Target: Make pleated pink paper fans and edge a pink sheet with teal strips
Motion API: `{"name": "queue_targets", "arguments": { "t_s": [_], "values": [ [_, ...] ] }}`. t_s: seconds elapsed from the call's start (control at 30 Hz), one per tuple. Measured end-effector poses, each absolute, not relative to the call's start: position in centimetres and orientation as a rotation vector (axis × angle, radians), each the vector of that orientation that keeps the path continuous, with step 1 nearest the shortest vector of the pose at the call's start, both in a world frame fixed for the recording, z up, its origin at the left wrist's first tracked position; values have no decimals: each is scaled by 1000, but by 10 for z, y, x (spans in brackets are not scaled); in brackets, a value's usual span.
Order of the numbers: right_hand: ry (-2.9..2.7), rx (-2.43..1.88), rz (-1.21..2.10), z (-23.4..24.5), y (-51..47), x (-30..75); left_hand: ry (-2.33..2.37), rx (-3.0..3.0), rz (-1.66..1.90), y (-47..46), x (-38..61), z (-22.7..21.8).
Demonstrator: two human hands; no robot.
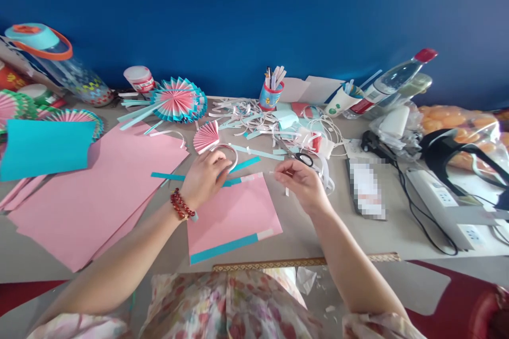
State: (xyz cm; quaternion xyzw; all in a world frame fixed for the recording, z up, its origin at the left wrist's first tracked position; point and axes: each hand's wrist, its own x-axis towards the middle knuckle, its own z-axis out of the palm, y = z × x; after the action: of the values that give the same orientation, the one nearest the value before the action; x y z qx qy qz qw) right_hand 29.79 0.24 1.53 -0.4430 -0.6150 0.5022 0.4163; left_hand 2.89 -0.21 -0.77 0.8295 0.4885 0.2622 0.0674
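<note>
My left hand [204, 177], with a red bead bracelet at the wrist, is closed round a roll of double-sided tape [230, 153] just above a pink sheet [234, 217] edged in teal. My right hand [302, 183] pinches the end of a thin white strip [278, 172] that runs across from the roll. A small pink folded fan [205, 136] lies just beyond the left hand. Teal paper strips [246, 164] lie under and beside the roll.
Large pink sheets [91, 185] and a teal sheet [43, 148] cover the left. A pink-and-teal pleated rosette [178, 99], a pen cup [270, 96], scissors [304, 159], scrap strips, bottles [397, 79], a power strip [445, 201] and a bag of oranges [461, 124] lie behind and right.
</note>
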Motion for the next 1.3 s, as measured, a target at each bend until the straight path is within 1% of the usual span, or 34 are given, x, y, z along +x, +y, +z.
{"name": "queue_targets", "arguments": {
  "t_s": [0.1, 0.2, 0.3, 0.43, 0.5, 0.6, 0.8, 1.3],
  "values": [
    [-1705, -1097, 1310, 26, -11, 311, 1508, 2518, 762, -9, 33, -3],
    [-1923, -1150, 1301, 28, -35, 322, 1306, 2511, 714, -27, 47, 13],
    [-2093, -1203, 1205, 20, -58, 328, 892, 2545, 493, -53, 68, 26],
    [-2214, -1198, 990, 10, -72, 332, 732, 2624, 289, -81, 89, 21],
    [-2247, -1212, 920, 9, -74, 334, 720, 2664, 294, -87, 94, 14],
    [-2256, -1222, 868, 7, -75, 338, 703, 2679, 398, -88, 96, 2],
    [-2262, -1238, 851, 2, -76, 340, 648, 2639, 499, -85, 99, -16],
    [-2229, -1252, 835, -1, -80, 340, 660, 2644, 509, -86, 99, -23]
  ]
}}
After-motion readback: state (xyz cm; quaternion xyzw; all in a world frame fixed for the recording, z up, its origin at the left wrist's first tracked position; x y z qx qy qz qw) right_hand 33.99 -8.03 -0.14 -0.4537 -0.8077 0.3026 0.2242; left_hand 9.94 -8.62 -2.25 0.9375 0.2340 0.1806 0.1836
